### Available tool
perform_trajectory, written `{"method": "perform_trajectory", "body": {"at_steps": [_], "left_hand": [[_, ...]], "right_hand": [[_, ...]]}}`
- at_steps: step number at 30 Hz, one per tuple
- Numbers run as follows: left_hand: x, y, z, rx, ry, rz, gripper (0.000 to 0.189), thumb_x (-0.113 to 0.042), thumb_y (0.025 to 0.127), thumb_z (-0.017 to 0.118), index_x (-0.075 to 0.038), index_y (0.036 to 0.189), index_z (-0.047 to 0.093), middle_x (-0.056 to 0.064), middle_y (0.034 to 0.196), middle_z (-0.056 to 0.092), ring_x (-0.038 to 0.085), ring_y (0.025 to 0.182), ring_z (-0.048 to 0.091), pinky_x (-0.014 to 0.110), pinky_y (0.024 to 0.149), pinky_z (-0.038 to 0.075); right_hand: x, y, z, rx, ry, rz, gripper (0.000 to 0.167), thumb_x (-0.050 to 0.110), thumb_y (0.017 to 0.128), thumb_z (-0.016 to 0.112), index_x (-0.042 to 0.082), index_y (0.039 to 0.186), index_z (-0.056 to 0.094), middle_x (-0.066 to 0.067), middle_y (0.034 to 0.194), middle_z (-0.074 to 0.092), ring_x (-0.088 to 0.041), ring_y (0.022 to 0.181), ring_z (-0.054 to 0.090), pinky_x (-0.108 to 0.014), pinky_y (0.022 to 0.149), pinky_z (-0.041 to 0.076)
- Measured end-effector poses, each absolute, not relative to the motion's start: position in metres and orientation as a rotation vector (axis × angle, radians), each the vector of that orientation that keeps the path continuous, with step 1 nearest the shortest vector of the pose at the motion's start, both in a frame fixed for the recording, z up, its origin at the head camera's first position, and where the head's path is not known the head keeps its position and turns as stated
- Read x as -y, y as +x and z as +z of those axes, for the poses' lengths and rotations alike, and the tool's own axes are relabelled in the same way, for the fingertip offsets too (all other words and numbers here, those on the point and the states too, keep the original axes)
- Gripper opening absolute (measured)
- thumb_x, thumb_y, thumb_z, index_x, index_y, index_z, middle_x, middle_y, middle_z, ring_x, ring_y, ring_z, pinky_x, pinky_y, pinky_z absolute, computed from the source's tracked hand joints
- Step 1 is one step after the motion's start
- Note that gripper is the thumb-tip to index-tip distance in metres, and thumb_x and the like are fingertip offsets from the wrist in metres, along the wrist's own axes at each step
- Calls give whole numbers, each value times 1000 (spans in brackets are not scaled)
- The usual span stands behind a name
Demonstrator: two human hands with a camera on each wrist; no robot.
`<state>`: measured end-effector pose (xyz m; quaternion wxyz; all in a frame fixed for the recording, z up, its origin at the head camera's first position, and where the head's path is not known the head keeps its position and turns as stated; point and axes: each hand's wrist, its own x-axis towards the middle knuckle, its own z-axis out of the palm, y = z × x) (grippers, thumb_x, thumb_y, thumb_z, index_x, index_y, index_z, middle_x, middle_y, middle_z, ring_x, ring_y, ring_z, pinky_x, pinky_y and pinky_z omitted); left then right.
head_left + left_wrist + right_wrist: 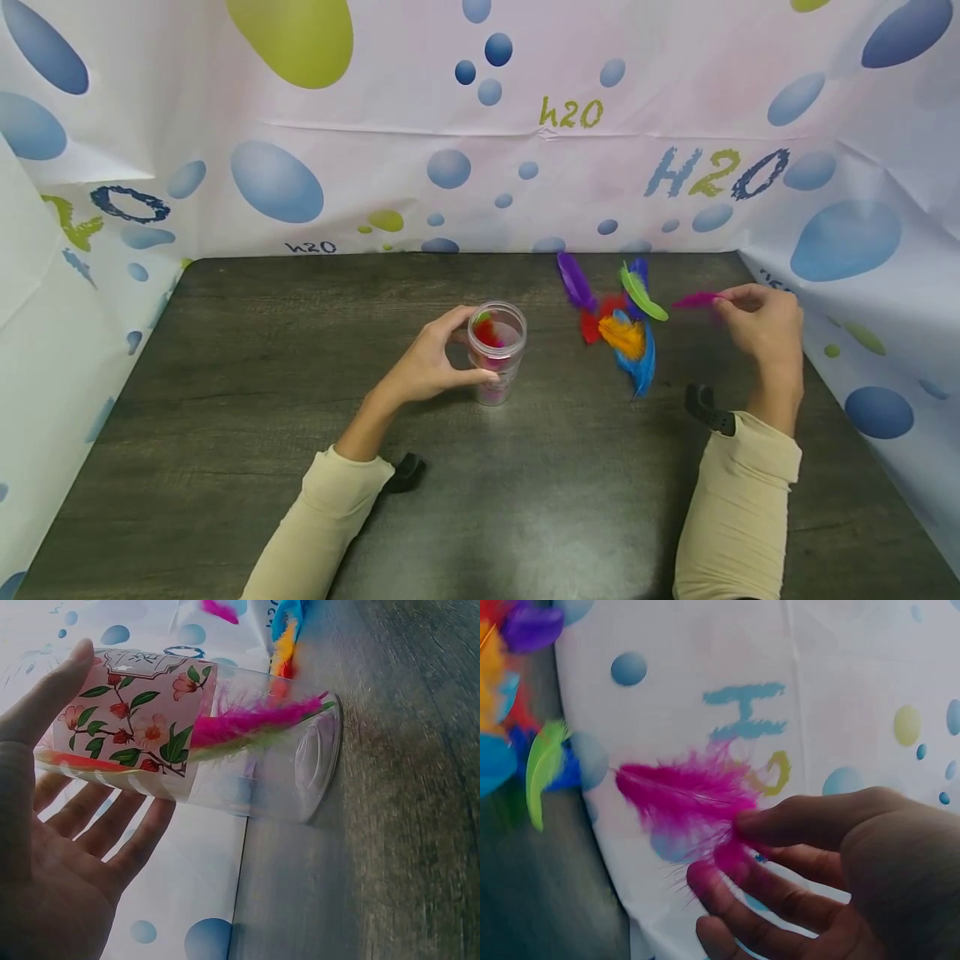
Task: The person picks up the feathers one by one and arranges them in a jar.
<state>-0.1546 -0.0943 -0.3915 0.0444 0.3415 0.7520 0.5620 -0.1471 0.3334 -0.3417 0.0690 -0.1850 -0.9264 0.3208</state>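
A clear plastic cup (pixel 495 392) stands upright on the dark table, with a flowered pink label (pixel 139 712) round its upper part. My left hand (pixel 431 358) grips it from the left, thumb on the near side and fingers behind. Inside the cup are feathers, among them a magenta feather (pixel 247 727) and red and green ones. Off to the right, my right hand (pixel 765 325) pinches a fluffy magenta feather (pixel 679 795) between thumb and fingers, its tip pointing left. A light green feather (pixel 641 293) lies closest to that hand, on top of a loose pile.
The pile on the table also holds a purple feather (pixel 575 282), an orange feather (pixel 624 337), a blue feather (pixel 642 367) and red ones. A white sheet (pixel 390 158) printed with blue and green drops rises behind the table (pixel 300 333) and at both sides.
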Motion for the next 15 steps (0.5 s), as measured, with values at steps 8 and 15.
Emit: {"method": "perform_trajectory", "body": {"at_steps": [8, 15], "left_hand": [[94, -156, -391, -2311, 1044, 1721, 75, 0, 76, 90, 5, 141, 54, 16, 131, 63, 28, 118, 63, 41, 102, 56], [94, -155, -389, -2309, 1028, 1711, 75, 0, 77, 90, 5, 142, 53, 16, 133, 62, 29, 118, 63, 41, 102, 56]], "right_hand": [[-313, -152, -329, 2365, -499, 1257, 11, 15, 95, 76, 5, 96, 77, 21, 77, 63, 0, 74, 59, -14, 68, 47], [-294, -159, -321, 1871, -154, 1683, 4, -9, 85, 79, -5, 84, 79, 2, 85, 76, -12, 82, 70, -16, 77, 56]]}}
